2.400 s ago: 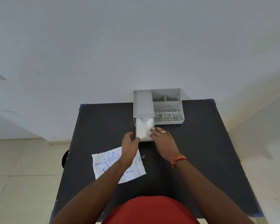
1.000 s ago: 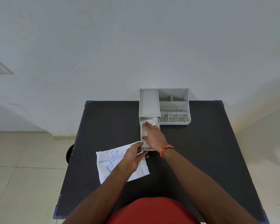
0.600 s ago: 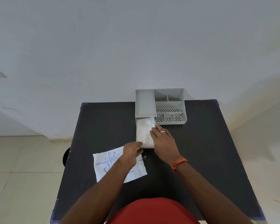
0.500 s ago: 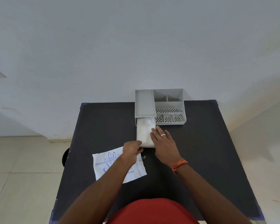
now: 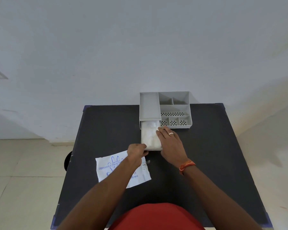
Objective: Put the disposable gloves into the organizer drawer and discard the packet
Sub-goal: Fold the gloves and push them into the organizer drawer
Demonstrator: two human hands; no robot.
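A grey desk organizer (image 5: pixel 175 108) stands at the far edge of the black table (image 5: pixel 206 155). Its drawer (image 5: pixel 143 135) is pulled out toward me and holds the white disposable gloves (image 5: pixel 150 133). My left hand (image 5: pixel 136 151) grips the drawer's near left corner. My right hand (image 5: pixel 170 143) lies along the drawer's right side, its fingertips on the gloves. The flat white packet (image 5: pixel 110 168) with blue print lies on the table, partly under my left forearm.
The organizer's open compartments (image 5: pixel 173 112) look empty. A dark round object (image 5: pixel 68 161) shows on the floor beside the table's left edge. A white wall rises behind the table, with tiled floor on the left.
My right hand has come off the top of the gloves and now lies along the drawer's right side. My left hand has stayed at the drawer's near corner.
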